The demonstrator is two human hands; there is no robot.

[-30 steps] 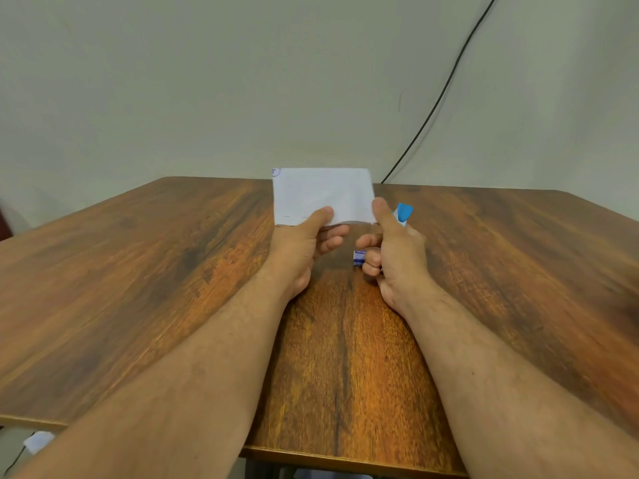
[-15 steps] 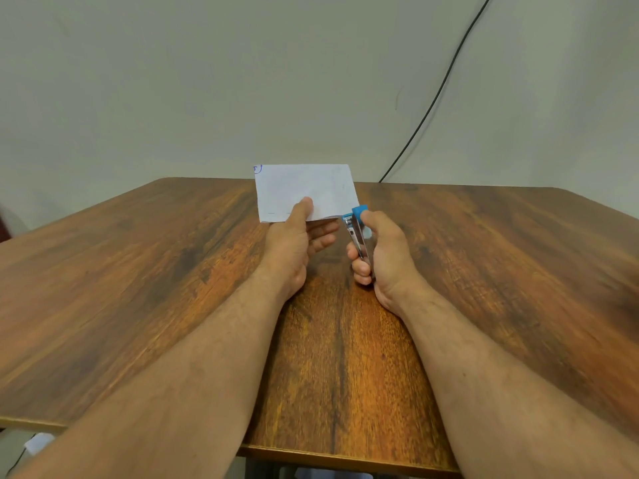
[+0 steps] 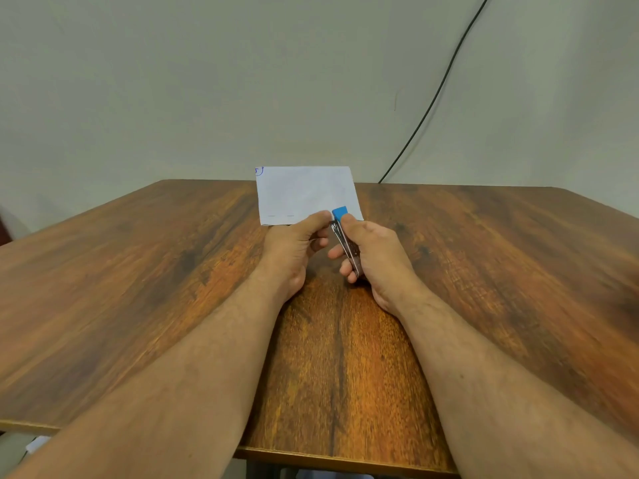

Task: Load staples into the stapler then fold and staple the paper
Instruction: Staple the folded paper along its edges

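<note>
The paper [image 3: 306, 194] is a folded white sheet held upright above the table [image 3: 138, 271], in the upper centre of the frame. A small blue ink mark sits at its upper left corner. Two short marks, apparently staples, lie in a row near its lower edge, left of centre.

The left hand [image 3: 294, 247] pinches the lower edge of the paper: the thumb presses on the near face, the fingers are curled behind it. The thumb tip lies just left of the stapler head.

The right hand [image 3: 373, 261] grips the stapler [image 3: 345, 243], fingers wrapped round its metal body and the thumb laid along its top. The stapler is tilted, its blue front end up and away, its rear end low in the palm. The blue end overlaps the lower right part of the paper, just beside the left thumb. Whether the paper sits between the stapler's arms cannot be told; the thumbs hide that spot.

Both forearms reach in from the lower corners of the frame and meet at centre. The table has a dark brown wood-grain top that fills the lower half of the frame. A black cable [image 3: 435, 95] runs down the pale wall [image 3: 173, 81] from the upper right to the table's far edge.
</note>
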